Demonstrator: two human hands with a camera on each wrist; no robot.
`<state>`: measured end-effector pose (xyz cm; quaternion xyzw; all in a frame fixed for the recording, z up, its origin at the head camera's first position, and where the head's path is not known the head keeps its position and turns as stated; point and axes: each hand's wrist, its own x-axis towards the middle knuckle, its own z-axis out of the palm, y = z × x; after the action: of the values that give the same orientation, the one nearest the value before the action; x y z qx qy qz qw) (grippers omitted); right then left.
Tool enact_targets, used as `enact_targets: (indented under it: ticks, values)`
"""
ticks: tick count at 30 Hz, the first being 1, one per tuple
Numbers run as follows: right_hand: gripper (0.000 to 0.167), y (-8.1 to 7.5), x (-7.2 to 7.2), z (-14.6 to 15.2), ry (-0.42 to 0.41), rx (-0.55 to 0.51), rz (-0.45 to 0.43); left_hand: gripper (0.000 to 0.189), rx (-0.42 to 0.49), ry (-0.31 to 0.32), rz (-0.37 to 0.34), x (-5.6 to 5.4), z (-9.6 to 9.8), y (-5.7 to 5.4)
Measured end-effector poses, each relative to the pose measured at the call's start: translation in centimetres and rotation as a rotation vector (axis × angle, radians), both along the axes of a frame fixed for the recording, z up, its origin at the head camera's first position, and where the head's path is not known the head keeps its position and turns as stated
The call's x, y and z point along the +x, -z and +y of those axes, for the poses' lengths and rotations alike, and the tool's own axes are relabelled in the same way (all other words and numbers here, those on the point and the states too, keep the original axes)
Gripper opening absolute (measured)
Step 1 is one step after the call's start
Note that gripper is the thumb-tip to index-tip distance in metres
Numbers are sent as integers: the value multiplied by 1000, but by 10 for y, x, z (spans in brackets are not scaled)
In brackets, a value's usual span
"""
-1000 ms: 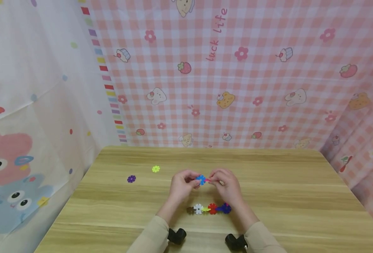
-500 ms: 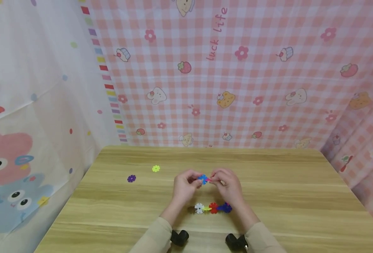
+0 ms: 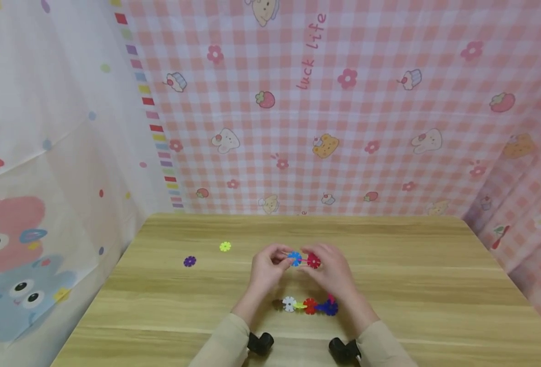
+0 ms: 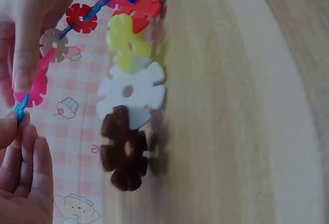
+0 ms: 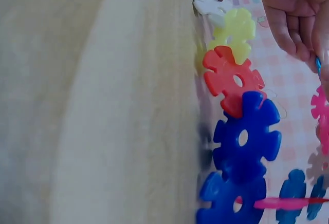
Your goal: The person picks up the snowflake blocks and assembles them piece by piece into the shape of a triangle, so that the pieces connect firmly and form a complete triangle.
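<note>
My left hand point(image 3: 268, 270) pinches a light blue slotted flower disc point(image 3: 295, 259) between thumb and fingers, raised above the table. A pink disc point(image 4: 37, 88) is joined to it, seen nearly edge-on in the head view. The thumb and fingers of my right hand point(image 3: 330, 270) hold that pink disc; a red disc point(image 3: 314, 261) shows beside them. The joined discs continue past the right hand, partly hidden. Nearer me runs a row of linked discs: brown point(image 4: 126, 149), white point(image 3: 289, 304), yellow point(image 4: 126, 41), red point(image 5: 234, 80) and dark blue point(image 5: 247, 136), with a pink disc point(image 5: 280, 203) rising from its right end.
Two loose discs lie on the wooden table point(image 3: 412, 285) to the left: a purple one point(image 3: 190, 261) and a yellow-green one point(image 3: 225, 246). Patterned cloth point(image 3: 325, 112) hangs behind the table and at both sides. Each wrist bears a black camera point(image 3: 260, 344).
The fingers of my right hand have spread from a tight pinch, and the red disc has come into view beside them. My left hand has shifted slightly right with the light blue disc.
</note>
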<state>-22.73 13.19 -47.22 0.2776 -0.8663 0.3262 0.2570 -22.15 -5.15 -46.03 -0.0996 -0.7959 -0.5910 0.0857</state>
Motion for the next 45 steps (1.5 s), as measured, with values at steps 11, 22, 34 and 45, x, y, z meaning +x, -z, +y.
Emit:
enact_targets:
  ticks: [11, 22, 34, 45]
  values:
    - [37, -2, -4, -7, 6, 54, 6, 14, 92, -2, 8, -1, 1, 9]
    - [38, -2, -6, -9, -2, 37, 16, 24, -79, -116, -38, -20, -64, 17]
    - [37, -1, -5, -10, -38, 24, 68, 38, -235, -259, -120, -48, -127, 23]
    - [37, -2, -6, -11, -46, 13, 69, 55, -381, -220, -75, -51, -141, 34]
